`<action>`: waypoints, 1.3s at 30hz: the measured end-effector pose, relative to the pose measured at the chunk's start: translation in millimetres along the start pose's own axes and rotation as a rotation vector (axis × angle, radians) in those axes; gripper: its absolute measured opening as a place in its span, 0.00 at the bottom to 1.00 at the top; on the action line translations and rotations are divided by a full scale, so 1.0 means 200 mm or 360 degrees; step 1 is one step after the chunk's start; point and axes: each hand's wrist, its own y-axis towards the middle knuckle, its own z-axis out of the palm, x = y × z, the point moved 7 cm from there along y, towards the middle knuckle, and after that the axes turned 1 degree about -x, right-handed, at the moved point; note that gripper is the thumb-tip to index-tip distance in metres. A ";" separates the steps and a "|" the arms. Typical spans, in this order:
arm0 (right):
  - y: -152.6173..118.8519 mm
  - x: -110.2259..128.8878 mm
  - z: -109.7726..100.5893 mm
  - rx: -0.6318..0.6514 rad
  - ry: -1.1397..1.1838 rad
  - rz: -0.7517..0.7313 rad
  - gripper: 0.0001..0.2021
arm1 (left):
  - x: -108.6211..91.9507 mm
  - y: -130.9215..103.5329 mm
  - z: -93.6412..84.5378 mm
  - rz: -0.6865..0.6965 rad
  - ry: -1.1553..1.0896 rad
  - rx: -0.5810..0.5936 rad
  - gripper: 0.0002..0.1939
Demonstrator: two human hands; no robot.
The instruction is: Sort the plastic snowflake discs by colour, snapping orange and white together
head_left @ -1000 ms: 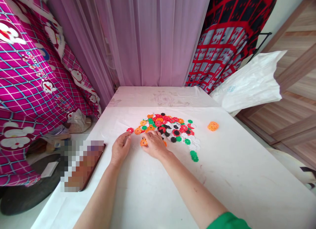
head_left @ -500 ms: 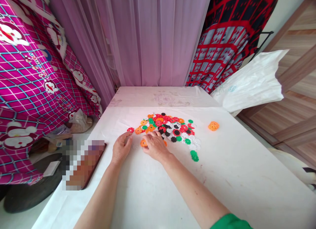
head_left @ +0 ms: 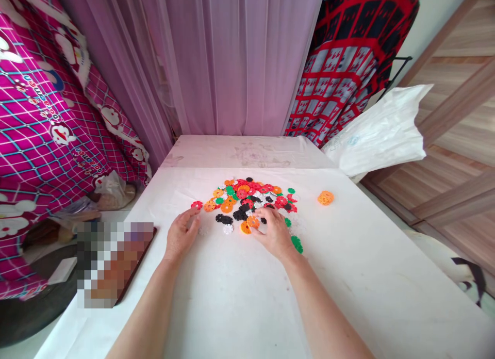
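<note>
discs (head_left: 247, 203): frame centre | left hand (head_left: 181, 236): fingers parted, by red disc (head_left: 197, 205) | right hand (head_left: 274, 232): at orange disc (head_left: 253, 222), grip unclear | risk: wrist drag could scatter green disc (head_left: 297, 244)

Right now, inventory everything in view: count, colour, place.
Discs: many, red, orange, green, black, white, table centre
Disc cluster: one, orange, table right
Table: one, white, centre
Pixelated object: one, brownish, table left
Bag: one, white, right rear
Curtain: one, mauve, back
Checked cloth: one, pink, left
Panelled cloth: one, red-black, back right
Wooden panelling: one, brown, right
Other items: several, mixed colours, beyond table edges
Left hand: one, beside red disc
Right hand: one, at orange discs
</note>
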 end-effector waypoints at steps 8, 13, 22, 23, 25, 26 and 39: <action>0.00 0.08 0.06 0.0188 -0.0103 -0.0024 0.20 | -0.01 -0.01 0.00 -0.0002 0.0009 0.0012 0.20; -0.02 0.06 0.08 0.0299 -0.0113 0.0002 0.20 | -0.01 -0.01 0.00 0.0007 -0.0035 -0.0003 0.20; -0.07 0.00 0.08 0.0382 -0.0284 0.0174 0.19 | 0.01 -0.01 0.00 0.0016 -0.0006 0.0002 0.19; -0.07 0.00 0.08 0.0401 -0.0313 0.0184 0.19 | 0.01 -0.01 0.00 0.0014 -0.0006 0.0001 0.19; -0.05 0.02 0.08 0.0426 -0.0346 0.0190 0.19 | 0.01 -0.01 0.00 0.0014 -0.0009 0.0003 0.19; -0.05 0.03 0.09 0.0438 -0.0349 0.0185 0.18 | 0.01 -0.01 0.01 0.0013 -0.0009 0.0004 0.20; -0.04 0.05 0.09 0.0446 -0.0362 0.0154 0.13 | 0.01 0.00 0.00 0.0002 -0.0005 0.0025 0.19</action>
